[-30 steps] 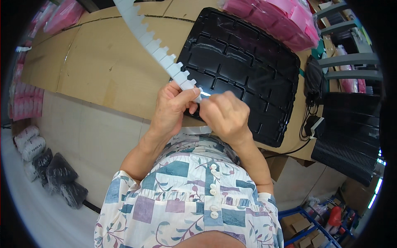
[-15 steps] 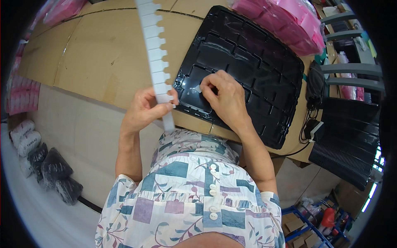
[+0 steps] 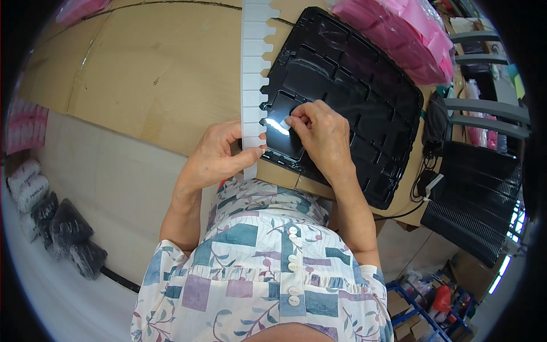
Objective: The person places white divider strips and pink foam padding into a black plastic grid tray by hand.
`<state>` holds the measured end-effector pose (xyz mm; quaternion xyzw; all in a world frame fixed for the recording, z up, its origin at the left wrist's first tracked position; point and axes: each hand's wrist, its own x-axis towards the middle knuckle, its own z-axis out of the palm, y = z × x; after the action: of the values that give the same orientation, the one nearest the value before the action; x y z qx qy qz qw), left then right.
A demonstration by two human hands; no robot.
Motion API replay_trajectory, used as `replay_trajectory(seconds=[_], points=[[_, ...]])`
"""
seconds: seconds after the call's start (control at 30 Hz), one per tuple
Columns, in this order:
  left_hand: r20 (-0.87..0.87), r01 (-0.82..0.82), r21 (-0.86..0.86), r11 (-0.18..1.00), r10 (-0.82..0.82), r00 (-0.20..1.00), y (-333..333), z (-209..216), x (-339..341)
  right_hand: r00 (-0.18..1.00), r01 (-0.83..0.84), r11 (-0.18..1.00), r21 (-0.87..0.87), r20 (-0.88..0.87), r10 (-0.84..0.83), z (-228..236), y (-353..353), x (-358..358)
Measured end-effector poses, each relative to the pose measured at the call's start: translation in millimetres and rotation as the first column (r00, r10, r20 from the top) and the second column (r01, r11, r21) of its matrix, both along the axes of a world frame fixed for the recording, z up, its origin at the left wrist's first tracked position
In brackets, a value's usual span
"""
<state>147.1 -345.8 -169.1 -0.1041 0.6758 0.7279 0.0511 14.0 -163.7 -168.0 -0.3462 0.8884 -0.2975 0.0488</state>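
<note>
Left hand (image 3: 219, 155): we see thumb and fingers pinching a white notched strip (image 3: 254, 80) near its lower end; the strip stands along the left edge of a black tray (image 3: 370, 108) on cardboard (image 3: 142, 85). Right hand (image 3: 326, 137): fingertips closed on a small pale piece (image 3: 286, 122) above the tray's near-left section; whether it touches, we cannot tell.

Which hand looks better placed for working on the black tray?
Likely the right hand, over the black tray and apparently pinching a small pale piece; the left hand is occupied holding the white notched strip.
</note>
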Motion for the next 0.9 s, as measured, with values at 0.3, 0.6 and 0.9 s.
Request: replay_trajectory(seconds=[0.3, 0.6, 0.9], points=[[0.016, 0.004, 0.014, 1.0, -0.004, 1.0, -2, -2, 1, 0.942, -0.081, 0.99, 0.112, -0.315, 0.112, 1, -7, 5], [-0.011, 0.019, -0.018, 1.0, -0.019, 1.0, -3, -4, 0, 0.846, -0.054, 0.915, 0.4, -0.468, 0.255, 5, -21, 13], [-0.027, 0.018, 0.039, 0.999, -0.017, 0.999, -2, -6, 0, 0.85, -0.054, 0.953, 0.297, -0.488, 0.2, -3, -16, 10]])
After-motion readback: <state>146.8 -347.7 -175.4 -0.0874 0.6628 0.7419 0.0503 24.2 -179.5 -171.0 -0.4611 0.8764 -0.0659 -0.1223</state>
